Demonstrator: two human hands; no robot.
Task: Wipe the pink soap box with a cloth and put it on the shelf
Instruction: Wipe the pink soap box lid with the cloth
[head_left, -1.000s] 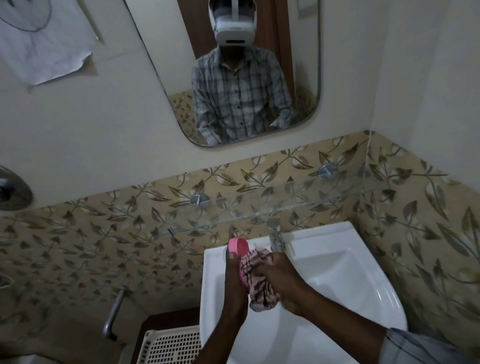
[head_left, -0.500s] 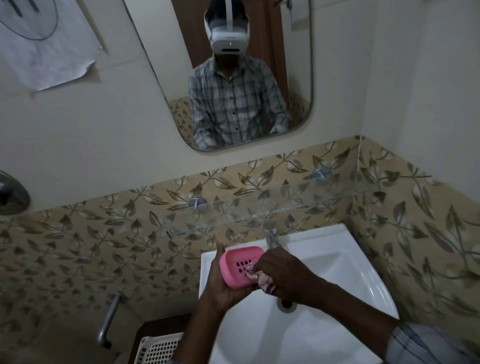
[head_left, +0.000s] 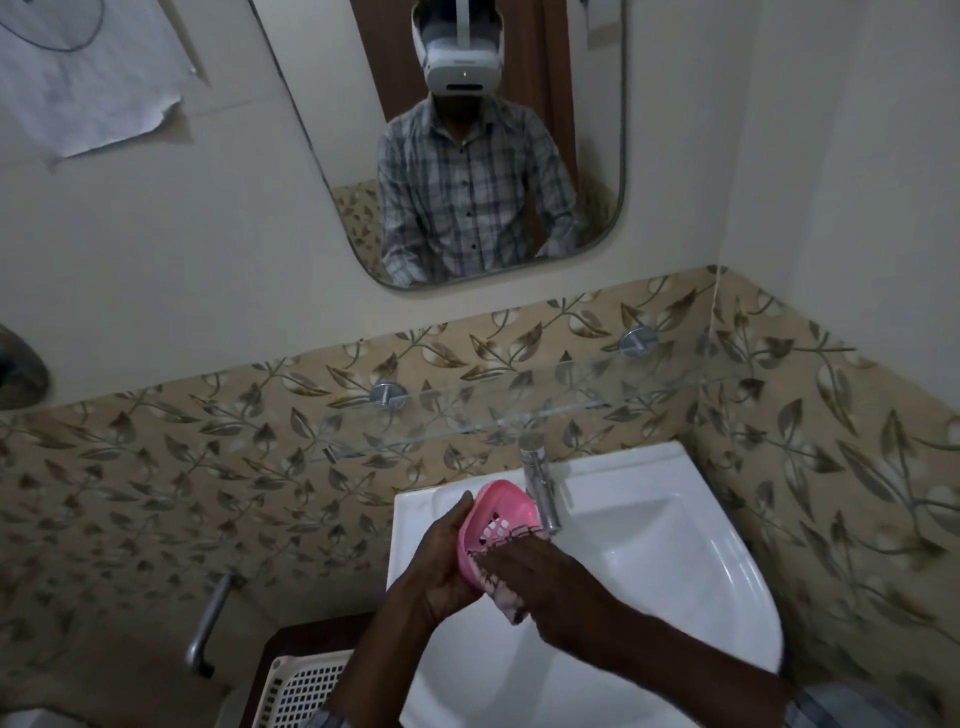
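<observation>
Pink soap box (head_left: 493, 525) is clamped in the left hand (head_left: 441, 566), now tilted with its slotted inside facing the right hand (head_left: 550, 582). The right hand presses the cloth (head_left: 506, 597) into the lower inside; earlier the cloth sat bunched beside it.

L hand (head_left: 441, 564) fingers curled in a grip, R hand (head_left: 540, 577) palm-down w/ fingers closed.

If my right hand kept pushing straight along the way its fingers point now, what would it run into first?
The right hand points up and left, pressing the cloth into the pink soap box, so it meets the box's slotted inside first, with the left hand backing it. Depth is hard to judge.
</observation>
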